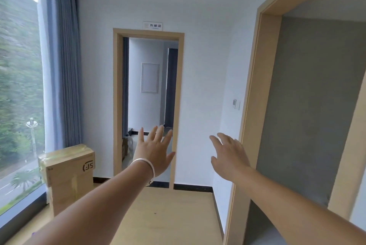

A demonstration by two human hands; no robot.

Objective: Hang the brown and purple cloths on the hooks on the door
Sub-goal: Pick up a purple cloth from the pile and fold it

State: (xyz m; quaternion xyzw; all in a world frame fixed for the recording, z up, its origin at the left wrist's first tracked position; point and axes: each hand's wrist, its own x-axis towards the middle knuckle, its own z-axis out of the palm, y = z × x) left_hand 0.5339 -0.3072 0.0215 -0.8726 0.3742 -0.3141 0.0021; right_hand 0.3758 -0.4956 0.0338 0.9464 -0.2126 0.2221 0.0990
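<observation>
Both my arms reach forward at chest height. My left hand (153, 150) is held up with its fingers spread and straight, holding nothing, a silver bangle on the wrist. To its right, my right hand (229, 154) is stretched out with relaxed fingers, also holding nothing, close to the wooden frame (250, 106) of the doorway on the right. Neither a brown nor a purple cloth shows in the head view, nor do any hooks or a door leaf.
An open doorway (148, 96) in the far white wall leads to another room. Stacked cardboard boxes (68, 173) stand at the left by a floor-length window (18, 96) with blue curtains. A wall switch (235, 103) sits beside the right doorway. The floor is light wood.
</observation>
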